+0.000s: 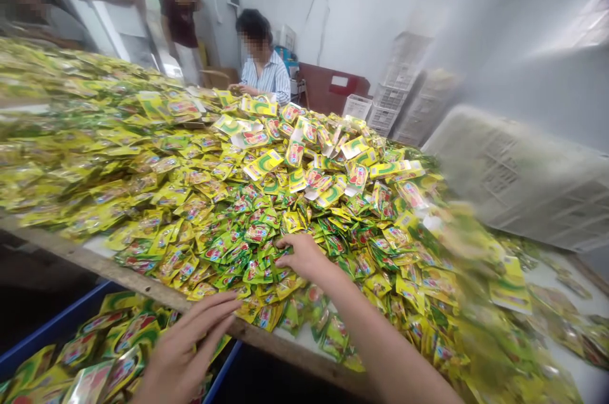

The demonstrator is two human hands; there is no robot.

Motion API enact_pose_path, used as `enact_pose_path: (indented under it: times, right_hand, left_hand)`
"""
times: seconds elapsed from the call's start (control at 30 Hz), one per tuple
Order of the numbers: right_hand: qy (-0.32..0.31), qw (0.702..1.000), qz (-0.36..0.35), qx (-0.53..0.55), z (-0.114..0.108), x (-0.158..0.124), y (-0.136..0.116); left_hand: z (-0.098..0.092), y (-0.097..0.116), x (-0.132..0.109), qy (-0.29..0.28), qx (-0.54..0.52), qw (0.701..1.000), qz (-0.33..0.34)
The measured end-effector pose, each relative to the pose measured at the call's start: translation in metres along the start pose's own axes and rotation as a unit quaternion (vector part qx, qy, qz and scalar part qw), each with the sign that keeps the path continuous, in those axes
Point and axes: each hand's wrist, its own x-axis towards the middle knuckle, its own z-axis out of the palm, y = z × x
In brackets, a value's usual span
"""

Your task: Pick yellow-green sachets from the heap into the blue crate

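1. Right hand [302, 257] lies on the heap of yellow-green sachets [266, 201], near the desk's near edge. Fingers curl down onto the packets; whether the grip has closed on any, cannot tell.
2. Left hand [188, 347] hovers over the desk edge [143, 286], above the blue bin [57, 328]. Fingers straight and spread, grip open, holding nothing.
3. Risk: the sachets sit right at the edge and some overhang it. A wide sweep by the right hand would likely push packets past the bin and onto the floor, since the bin only covers the left part of the edge.
4. Risk: the heap is tall and loose. Pulling from its foot could bring a slide down toward the near side.
5. Risk: the slick foil packets overlap, so a pinch may pick up several or slip.
6. Blue bin, near left, below the desk: holds the same sachets, loose, partly filled as far as shown.
7. White crates [394, 99], far right by the wall: stacked, contents not visible. Large white crate [518, 175], right: blurred, contents cannot be told.
8. A seated person in a striped shirt [266, 74] works at the far end of the desk; their hands stay well apart from the wearer's.
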Motion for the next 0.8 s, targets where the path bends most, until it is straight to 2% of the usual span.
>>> enact_pose_path:
  times: [0.03, 0.07, 0.1, 0.17, 0.27, 0.33, 0.37, 0.4, 0.43, 0.5, 0.57, 0.63, 0.7, 0.8]
  right_hand:
    - [0.002, 1.000, 0.008, -0.008, 0.002, 0.000, 0.001]
    - [0.004, 1.000, 0.016, -0.015, 0.002, -0.003, 0.003]
    - [0.009, 0.999, 0.024, -0.019, 0.000, -0.009, 0.007]
    - [0.024, 0.999, 0.038, -0.020, -0.008, -0.026, 0.016]
    - [0.050, 0.997, 0.052, 0.014, -0.025, -0.056, 0.030]
    - [0.055, 0.995, 0.060, 0.055, -0.034, -0.073, 0.035]
    - [0.055, 0.992, 0.066, 0.090, -0.037, -0.080, 0.036]
    - [0.057, 0.986, 0.074, 0.134, -0.038, -0.085, 0.036]
    - [0.062, 0.978, 0.083, 0.181, -0.037, -0.088, 0.036]
    - [0.081, 0.957, 0.095, 0.261, -0.035, -0.091, 0.035]
    - [0.106, 0.948, 0.096, 0.283, -0.033, -0.091, 0.032]
    - [0.131, 0.957, 0.090, 0.243, -0.035, -0.092, 0.028]
    - [0.170, 0.962, 0.083, 0.197, -0.038, -0.096, 0.022]
    - [0.299, 0.946, 0.036, 0.121, -0.038, -0.104, 0.015]
  left_hand:
    - [0.018, 0.006, 0.017, -0.052, 0.019, 0.998, 0.041]
    - [0.034, 0.009, 0.032, -0.079, 0.037, 0.994, 0.062]
    - [0.048, 0.009, 0.045, -0.079, 0.059, 0.992, 0.074]
    - [0.067, 0.006, 0.062, -0.053, 0.094, 0.992, 0.066]
    - [0.078, 0.010, 0.065, 0.016, 0.115, 0.993, 0.032]
    - [0.082, 0.022, 0.061, 0.068, 0.068, 0.995, 0.003]
    - [0.086, 0.030, 0.058, 0.069, 0.019, 0.997, -0.030]
    - [0.091, 0.038, 0.057, 0.044, -0.045, 0.995, -0.078]
    - [0.097, 0.046, 0.056, 0.004, -0.118, 0.983, -0.138]
    - [0.110, 0.058, 0.058, -0.061, -0.262, 0.927, -0.262]
    - [0.121, 0.065, 0.061, -0.058, -0.377, 0.862, -0.335]
    - [0.126, 0.069, 0.065, -0.040, -0.450, 0.816, -0.360]
    - [0.127, 0.072, 0.068, -0.034, -0.492, 0.786, -0.374]
    - [0.128, 0.078, 0.069, 0.007, -0.509, 0.755, -0.414]
